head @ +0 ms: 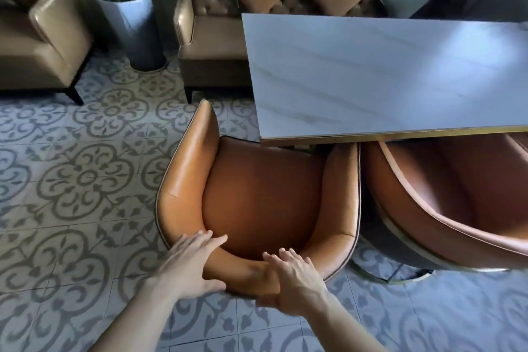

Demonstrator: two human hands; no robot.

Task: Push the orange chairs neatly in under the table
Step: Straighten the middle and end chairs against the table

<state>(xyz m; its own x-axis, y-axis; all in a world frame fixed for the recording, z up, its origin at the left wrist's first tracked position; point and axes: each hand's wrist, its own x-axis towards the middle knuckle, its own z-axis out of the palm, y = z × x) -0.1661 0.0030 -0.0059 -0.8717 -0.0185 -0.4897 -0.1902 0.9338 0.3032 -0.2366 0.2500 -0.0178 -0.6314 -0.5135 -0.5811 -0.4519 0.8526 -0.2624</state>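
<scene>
Both hands grip the curved backrest of an orange chair (257,200) whose seat front sits just under the marble surface (385,77). Left hand (188,260) and right hand (291,280) have fingers spread over the padded rim, thumbs behind. Smooth leather looks slippery, the frame likely heavy; a second chair (445,197) stands beside it.
</scene>
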